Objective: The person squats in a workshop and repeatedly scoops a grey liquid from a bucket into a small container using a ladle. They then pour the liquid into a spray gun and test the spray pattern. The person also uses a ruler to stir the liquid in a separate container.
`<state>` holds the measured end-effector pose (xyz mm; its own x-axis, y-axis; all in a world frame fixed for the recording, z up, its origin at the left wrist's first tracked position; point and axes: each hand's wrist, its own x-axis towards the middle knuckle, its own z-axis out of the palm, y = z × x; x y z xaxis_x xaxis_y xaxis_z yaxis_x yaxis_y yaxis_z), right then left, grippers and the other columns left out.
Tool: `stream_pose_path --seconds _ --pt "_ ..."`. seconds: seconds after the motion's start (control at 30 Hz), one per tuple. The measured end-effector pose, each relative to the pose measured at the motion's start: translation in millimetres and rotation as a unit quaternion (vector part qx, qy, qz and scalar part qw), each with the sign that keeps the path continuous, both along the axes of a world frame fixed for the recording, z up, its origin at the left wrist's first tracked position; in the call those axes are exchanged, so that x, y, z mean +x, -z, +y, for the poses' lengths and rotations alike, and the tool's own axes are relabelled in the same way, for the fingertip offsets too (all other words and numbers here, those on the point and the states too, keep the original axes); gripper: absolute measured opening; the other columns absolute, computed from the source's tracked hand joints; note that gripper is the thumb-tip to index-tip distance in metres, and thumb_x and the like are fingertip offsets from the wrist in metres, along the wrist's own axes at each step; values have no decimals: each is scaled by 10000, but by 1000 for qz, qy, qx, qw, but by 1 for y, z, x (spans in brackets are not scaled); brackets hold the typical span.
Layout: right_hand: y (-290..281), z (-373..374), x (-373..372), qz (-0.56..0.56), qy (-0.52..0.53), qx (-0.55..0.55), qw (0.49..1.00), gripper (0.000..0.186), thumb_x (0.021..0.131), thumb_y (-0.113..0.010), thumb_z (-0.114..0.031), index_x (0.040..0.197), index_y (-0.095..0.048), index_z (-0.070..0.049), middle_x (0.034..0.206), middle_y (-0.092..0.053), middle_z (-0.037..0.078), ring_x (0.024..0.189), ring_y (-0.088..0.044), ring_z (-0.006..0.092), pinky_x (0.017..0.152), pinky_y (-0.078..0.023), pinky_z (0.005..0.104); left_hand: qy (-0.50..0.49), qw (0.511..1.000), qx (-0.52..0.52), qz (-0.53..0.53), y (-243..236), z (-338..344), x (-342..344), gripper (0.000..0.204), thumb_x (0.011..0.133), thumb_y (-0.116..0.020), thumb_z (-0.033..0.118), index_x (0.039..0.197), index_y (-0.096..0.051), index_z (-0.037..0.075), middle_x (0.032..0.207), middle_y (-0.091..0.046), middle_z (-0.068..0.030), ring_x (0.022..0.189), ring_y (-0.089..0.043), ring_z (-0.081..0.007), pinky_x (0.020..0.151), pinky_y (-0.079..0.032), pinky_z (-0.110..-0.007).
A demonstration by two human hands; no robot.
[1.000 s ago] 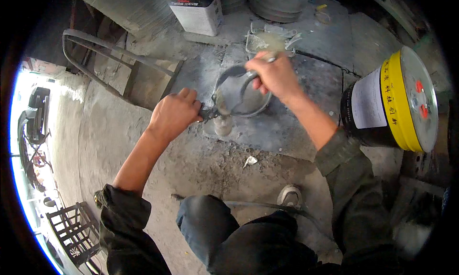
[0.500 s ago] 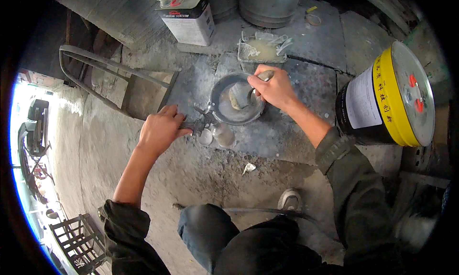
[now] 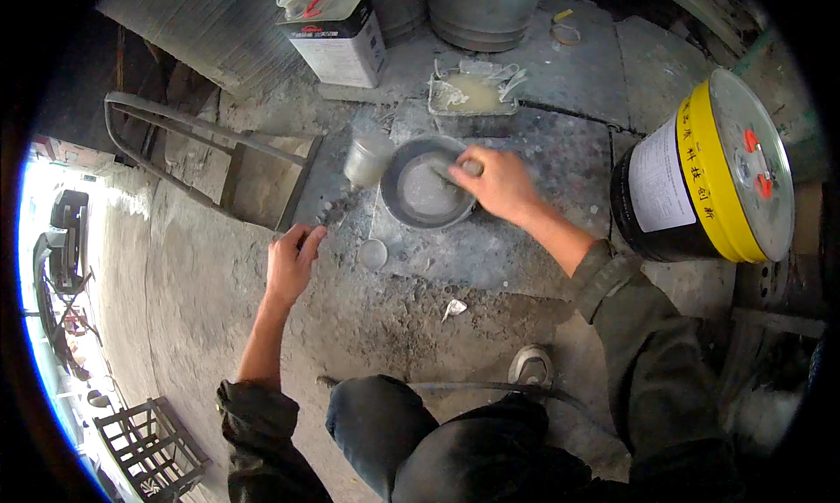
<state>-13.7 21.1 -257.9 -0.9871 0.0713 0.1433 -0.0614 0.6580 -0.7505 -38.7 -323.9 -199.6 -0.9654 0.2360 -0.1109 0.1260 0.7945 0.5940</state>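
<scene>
My left hand is closed on the dark metal end of what looks like a spray gun, blurred by motion. Its translucent cup tilts up beside the left rim of a round grey basin. Whitish liquid lies in the basin. Over the basin's right side, my right hand grips the handle of a brush, whose bristle end is smeared and partly hidden by the hand. A small round pale lid rests on the floor below the basin.
Behind the basin stands a rectangular tray of cloudy liquid. A metal can and large grey drums are at the back. A black-and-yellow drum stands right, a metal dustpan-like scoop left. A hose crosses near my feet.
My left hand has swung the spray gun so its cup went from below the basin to its upper left. My right hand has shifted slightly, tilting the brush differently over the basin.
</scene>
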Motion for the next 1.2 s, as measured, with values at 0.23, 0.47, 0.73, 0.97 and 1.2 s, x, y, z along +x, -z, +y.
stream_pose_path --seconds 0.23,0.47,0.73,0.97,1.2 --pt "13 -13 1 28 -10 -11 1000 304 798 -688 -326 857 -638 -32 749 -674 154 676 -650 334 597 -499 421 -89 993 72 -23 23 27 3 465 958 -539 363 710 -610 -24 523 -560 -83 466 -542 -142 499 -435 -317" --pt "-42 -19 -12 -159 191 -508 825 238 802 -603 -211 799 -607 27 562 -616 140 393 -556 159 349 -384 279 -14 999 22 44 26 42 9 439 952 -537 338 688 -619 -3 547 -588 -113 497 -580 -246 530 -447 -349" --pt "-21 -11 -2 -153 193 -507 826 226 824 -618 -234 822 -598 -9 612 -632 133 446 -575 136 381 -406 237 -95 984 97 -114 39 42 6 561 984 -454 414 628 -599 5 510 -547 -55 428 -514 -150 438 -400 -309" --pt "16 -12 12 53 107 -52 992 297 816 -661 -355 802 -631 -60 693 -634 186 659 -625 399 576 -481 436 -189 906 216 -310 35 38 1 549 961 -428 517 657 -560 79 522 -495 -8 406 -435 -101 372 -288 -250" --pt "-13 -2 4 -132 172 -510 832 258 799 -635 -226 820 -601 28 598 -618 135 390 -538 147 354 -373 264 -179 915 172 -319 32 29 2 521 964 -415 522 685 -546 102 539 -487 10 414 -420 -89 369 -266 -245"
